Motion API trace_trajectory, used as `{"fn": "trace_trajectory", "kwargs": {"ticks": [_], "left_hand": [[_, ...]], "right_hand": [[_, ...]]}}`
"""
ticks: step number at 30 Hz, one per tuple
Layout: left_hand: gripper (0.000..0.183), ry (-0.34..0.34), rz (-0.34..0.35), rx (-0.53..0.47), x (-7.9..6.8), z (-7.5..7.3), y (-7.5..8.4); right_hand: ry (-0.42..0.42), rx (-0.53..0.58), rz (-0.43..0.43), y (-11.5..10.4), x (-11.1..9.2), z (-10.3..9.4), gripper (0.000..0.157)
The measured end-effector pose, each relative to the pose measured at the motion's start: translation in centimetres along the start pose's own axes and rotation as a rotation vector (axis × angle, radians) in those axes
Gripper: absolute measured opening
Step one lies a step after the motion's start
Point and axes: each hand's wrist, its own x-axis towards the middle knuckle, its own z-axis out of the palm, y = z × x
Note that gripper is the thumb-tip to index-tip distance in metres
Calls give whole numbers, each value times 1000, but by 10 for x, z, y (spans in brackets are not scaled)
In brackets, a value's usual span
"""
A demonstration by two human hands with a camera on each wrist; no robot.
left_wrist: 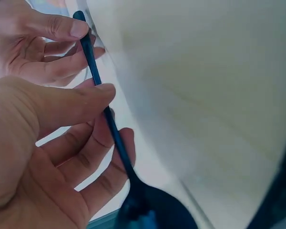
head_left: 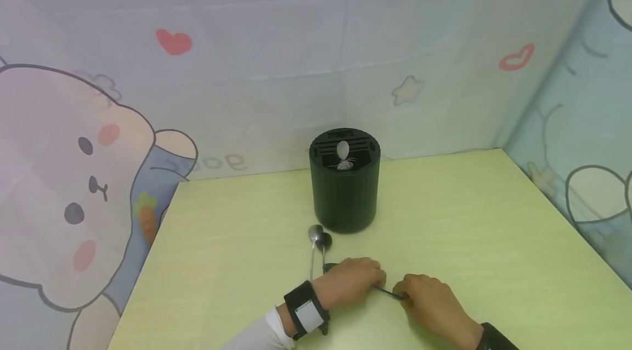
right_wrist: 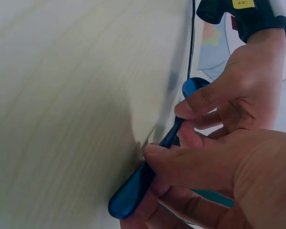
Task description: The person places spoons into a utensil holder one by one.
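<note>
Both hands hold one dark, bluish spoon low over the front of the table. My left hand pinches its handle between thumb and fingers, with the bowl pointing away past the fingers. Toward the far end of the handle, my right hand grips it with thumb and fingertips, and the flat handle end sticks out beyond them. Just past the left hand, a silver spoon and a darker spoon lie side by side on the table, their handles partly hidden by that arm.
A black ribbed utensil holder stands toward the back of the pale yellow table, with silver spoons upright in its opening. A printed cloth hangs behind the table's back edge. Black straps circle both wrists.
</note>
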Motion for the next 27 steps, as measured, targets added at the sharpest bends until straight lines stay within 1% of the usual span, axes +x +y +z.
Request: {"fn": "trace_trajectory", "kwargs": {"ticks": [3,5,7,9,10,12,13,15,16,17,18,19,20,21,22,23,25,27], "left_hand": [[15,44,22,32,0,1,-1],[16,86,28,55,0,-1,-3],[29,145,18,71,-2,-7,-5],[50,239,-9,70,-4,-18,-7],[60,304,-26,54,-6,-25,-9],[75,465,-63,-6,-11,-39,-14],[80,551,-84,-69,-14,-45,-16],[85,711,-136,-258,-19,-54,-19],[89,770,-166,-392,-22,-58,-20],[93,810,-199,-538,-25,-59,-21],[96,831,-239,-694,-29,-60,-22],[98,835,-274,-854,-31,-60,-21],[100,819,-306,-1004,-33,-59,-21],[99,784,-339,-1143,-36,-58,-20],[98,735,-359,-1264,-37,-56,-19],[96,677,-375,-1358,-38,-54,-18],[87,562,-395,-1495,-39,-49,-14],[77,488,-403,-1558,-38,-44,-9]], "right_hand": [[6,25,-2,2,0,2,16],[16,39,1,2,1,3,16],[34,53,11,3,2,3,17],[57,72,-2,3,3,2,18],[69,88,-13,3,3,1,18],[95,123,-17,3,4,-2,18],[107,145,-23,2,4,-4,18],[124,201,-20,1,3,-7,17],[130,234,-18,0,3,-8,16],[133,268,-16,-1,2,-9,16],[138,303,-16,-3,1,-10,16],[142,342,-22,-4,0,-11,16],[148,382,-26,-5,-1,-11,17],[155,421,-27,-6,-1,-11,17],[162,462,-25,-7,-2,-11,17],[171,495,-28,-8,-2,-11,17],[174,569,-29,-10,-2,-11,17],[163,638,-42,-11,-1,-10,18]]}}
